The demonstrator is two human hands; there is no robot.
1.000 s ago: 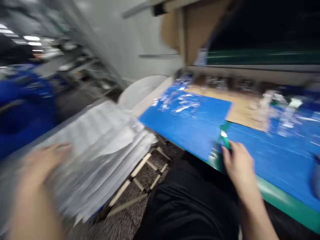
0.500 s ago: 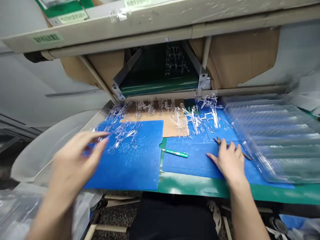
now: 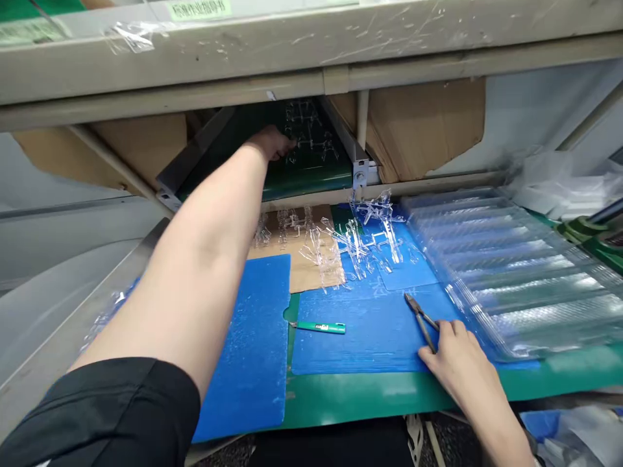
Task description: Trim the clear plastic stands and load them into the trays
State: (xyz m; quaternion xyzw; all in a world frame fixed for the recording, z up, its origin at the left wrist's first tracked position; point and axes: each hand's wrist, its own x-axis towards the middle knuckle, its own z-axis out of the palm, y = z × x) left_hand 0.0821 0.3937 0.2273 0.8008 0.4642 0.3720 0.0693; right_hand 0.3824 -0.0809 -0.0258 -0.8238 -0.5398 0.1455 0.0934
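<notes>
My left hand (image 3: 273, 143) is stretched far forward over the dark green conveyor belt (image 3: 233, 175). Its fingers are pinched at the near left edge of a clear plastic sprue (image 3: 311, 144) with thin branching parts. My right hand (image 3: 457, 353) is closed around the handles of a pair of cutting pliers (image 3: 419, 318), whose jaws point away and left over the blue mat (image 3: 360, 350). More clear sprues (image 3: 357, 243) lie in a tangle beyond the pliers. My left forearm hides part of the bench's left side.
A green pen-like tool (image 3: 321, 327) lies between the two mats. To the right sits a clear ribbed plastic tray (image 3: 516, 272). Cardboard (image 3: 316, 275) lies under some sprues. A beige shelf beam (image 3: 272, 55) crosses above the conveyor, with metal side rails (image 3: 348, 133) below.
My left hand has gone from above the left mat forward to the sprue on the conveyor. My right hand has picked up the pliers and drawn them nearer. The view has shifted right.
</notes>
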